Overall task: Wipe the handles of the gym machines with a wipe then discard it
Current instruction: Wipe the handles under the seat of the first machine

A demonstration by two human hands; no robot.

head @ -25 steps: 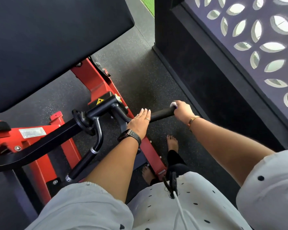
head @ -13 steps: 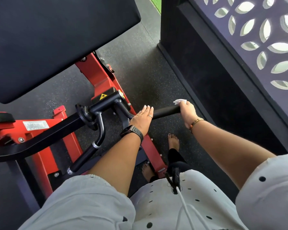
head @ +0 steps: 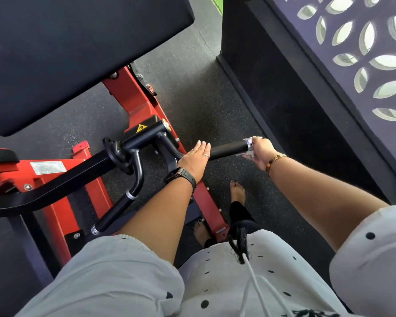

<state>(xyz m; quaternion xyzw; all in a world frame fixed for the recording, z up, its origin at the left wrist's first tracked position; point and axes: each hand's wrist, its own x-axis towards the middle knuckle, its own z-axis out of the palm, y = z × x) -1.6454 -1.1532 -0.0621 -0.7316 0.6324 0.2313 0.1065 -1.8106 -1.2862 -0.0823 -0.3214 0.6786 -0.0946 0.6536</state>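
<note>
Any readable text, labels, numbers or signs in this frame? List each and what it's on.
No words or numbers can be read here.
Yellow warning triangle on the machine's black bracket: a pictogram only, with the symbol too small to make out.
Silver label plate on the red frame: the print is blurred and unreadable.
Watch on the left wrist: nothing legible on its face.

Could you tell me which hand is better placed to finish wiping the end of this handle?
The right hand: it grips the wipe at the outer end cap of the handle, while the left hand lies flat, empty, further in.
</note>
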